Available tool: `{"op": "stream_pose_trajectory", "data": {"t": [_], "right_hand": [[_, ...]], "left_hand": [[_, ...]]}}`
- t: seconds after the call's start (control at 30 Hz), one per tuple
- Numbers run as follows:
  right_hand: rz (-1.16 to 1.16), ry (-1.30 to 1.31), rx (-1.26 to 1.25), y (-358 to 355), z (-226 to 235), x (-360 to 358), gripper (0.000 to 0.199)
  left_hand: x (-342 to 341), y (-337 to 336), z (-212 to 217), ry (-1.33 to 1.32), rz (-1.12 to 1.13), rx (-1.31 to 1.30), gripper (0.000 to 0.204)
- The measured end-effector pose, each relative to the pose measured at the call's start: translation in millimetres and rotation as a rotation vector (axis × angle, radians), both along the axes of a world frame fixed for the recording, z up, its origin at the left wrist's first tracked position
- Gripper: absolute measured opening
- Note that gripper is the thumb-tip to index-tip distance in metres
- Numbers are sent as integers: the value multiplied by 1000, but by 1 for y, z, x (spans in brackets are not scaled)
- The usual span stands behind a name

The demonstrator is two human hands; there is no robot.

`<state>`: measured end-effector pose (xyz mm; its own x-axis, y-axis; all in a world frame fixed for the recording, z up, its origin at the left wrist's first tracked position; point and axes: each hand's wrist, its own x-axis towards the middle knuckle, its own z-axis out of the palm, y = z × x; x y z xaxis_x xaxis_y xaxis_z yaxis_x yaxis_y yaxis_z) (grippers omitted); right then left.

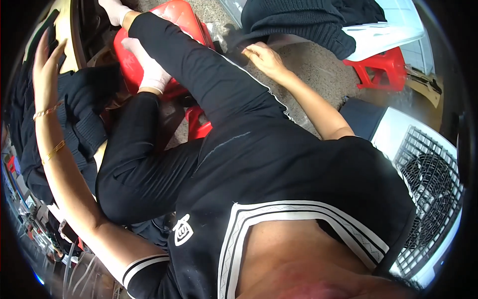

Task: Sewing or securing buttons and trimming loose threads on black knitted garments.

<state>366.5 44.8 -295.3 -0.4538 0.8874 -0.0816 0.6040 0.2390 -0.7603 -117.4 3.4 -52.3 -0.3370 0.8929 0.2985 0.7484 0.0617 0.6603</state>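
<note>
My left hand [46, 74] is raised at the far left, fingers stretched out and thumb apart, beside dark ribbed knit garments [84, 112]. Nothing shows in its grasp. My right hand [267, 60] reaches out at the top middle, its fingers closed on the edge of a dark knit garment [298, 27]. That edge is smeared by motion, and the fingertips are partly hidden. The garment lies bunched with other black cloth over a white plastic surface [393, 35].
My feet rest on a red plastic stool [172, 15]. Another red stool [381, 70] stands under the white plastic at the right. Near my right side is a white fan with a black grille [428, 184]. Cluttered items and wires [74, 264] lie lower left.
</note>
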Motion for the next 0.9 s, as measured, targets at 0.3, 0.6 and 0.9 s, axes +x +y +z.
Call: {"op": "stream_pose_trajectory", "data": {"t": [0.3, 0.6, 0.9], "right_hand": [[-76, -574, 0, 36, -40, -27, 63], [-102, 525, -31, 47, 74, -95, 19], [38, 977, 98, 25, 283, -150, 28]], "left_hand": [[20, -14, -106, -257, -310, -354, 67], [82, -26, -68, -378, -270, -402, 59], [93, -17, -118, -123, -480, -242, 88]]}}
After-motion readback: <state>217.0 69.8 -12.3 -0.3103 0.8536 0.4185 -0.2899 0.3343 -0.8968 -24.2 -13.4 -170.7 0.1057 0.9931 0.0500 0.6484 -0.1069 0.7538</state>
